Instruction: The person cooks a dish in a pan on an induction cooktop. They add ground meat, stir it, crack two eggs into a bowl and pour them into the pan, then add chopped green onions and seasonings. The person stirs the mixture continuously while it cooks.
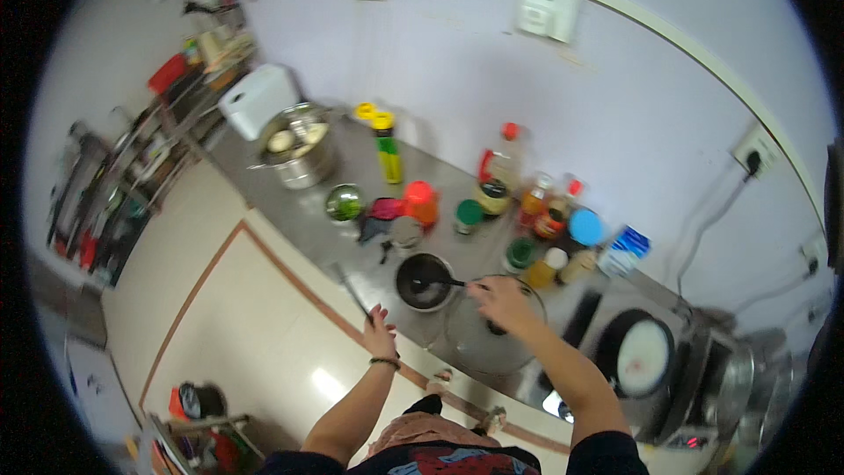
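Observation:
My left hand (380,336) is closed around the handle of a thin kitchen utensil (353,293), perhaps a knife, which points up and left over the counter's front edge. The black handle of a ladle or spoon (452,282) is in my right hand (499,302). Its head rests inside a dark-lined round pot (425,270); what the pot holds is too blurred to tell. A large glass lid (494,343) lies below my right forearm, beside the pot. To the right, a dark pan (613,349) with a white round content stands on the cooker.
Along the wall stand a red-capped bottle (499,178), a green-yellow bottle (389,152) and several jars. Left of the pot are a metal bowl with greens (344,203) and a steel pot (304,161). A dish rack (148,158) is at the far left.

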{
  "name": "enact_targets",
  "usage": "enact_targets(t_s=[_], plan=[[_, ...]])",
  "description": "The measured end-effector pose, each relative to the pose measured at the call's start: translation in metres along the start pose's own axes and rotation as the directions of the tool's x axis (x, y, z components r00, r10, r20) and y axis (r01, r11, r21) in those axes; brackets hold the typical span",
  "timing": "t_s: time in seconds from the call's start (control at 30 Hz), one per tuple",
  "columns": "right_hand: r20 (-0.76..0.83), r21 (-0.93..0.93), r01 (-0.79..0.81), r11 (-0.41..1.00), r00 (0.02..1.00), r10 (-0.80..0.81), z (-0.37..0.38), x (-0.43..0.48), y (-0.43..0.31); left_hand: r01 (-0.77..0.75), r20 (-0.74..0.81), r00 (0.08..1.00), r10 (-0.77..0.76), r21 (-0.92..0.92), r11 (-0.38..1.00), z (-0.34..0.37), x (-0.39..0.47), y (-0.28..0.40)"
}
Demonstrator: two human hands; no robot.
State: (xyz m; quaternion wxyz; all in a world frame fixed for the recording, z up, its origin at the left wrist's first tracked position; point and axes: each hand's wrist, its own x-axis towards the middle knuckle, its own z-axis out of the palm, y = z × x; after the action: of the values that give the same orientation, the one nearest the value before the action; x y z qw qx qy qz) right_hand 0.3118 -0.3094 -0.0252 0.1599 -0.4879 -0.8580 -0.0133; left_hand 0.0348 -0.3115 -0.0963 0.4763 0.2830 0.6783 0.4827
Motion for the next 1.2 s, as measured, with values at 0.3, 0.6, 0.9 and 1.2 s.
enact_targets(t_s=[0.3, 0.6, 0.9, 1.2], plan=[[-0.276, 0.068, -0.225, 0.972, 0.932, 0.235, -0.147, -0.142, -0.102, 0.6, 0.923, -0.187, -0.337, 0.379, 0.704, 0.109, -0.225, 0.094], [-0.265, 0.27, -0.71, 0.651, 0.595, 0.759, -0.208, -0.328, -0.074, 0.095, 0.912, 0.155, -0.381, 0.37, 0.924, 0.158, -0.258, 0.029], [-0.391, 0.512, -0.654, 0.557, 0.399, 0.829, -0.195, -0.384, 0.013, -0.05, 0.795, 0.564, -0.223, 0.303, 0.952, 0.115, -0.216, -0.01], [-0.104, 0.916, -0.385, 0.108, 0.031, 0.994, -0.16, -0.435, 0.013, 0.229, 0.59, 0.698, -0.407, 0.355, 0.906, 0.064, -0.22, -0.048]])
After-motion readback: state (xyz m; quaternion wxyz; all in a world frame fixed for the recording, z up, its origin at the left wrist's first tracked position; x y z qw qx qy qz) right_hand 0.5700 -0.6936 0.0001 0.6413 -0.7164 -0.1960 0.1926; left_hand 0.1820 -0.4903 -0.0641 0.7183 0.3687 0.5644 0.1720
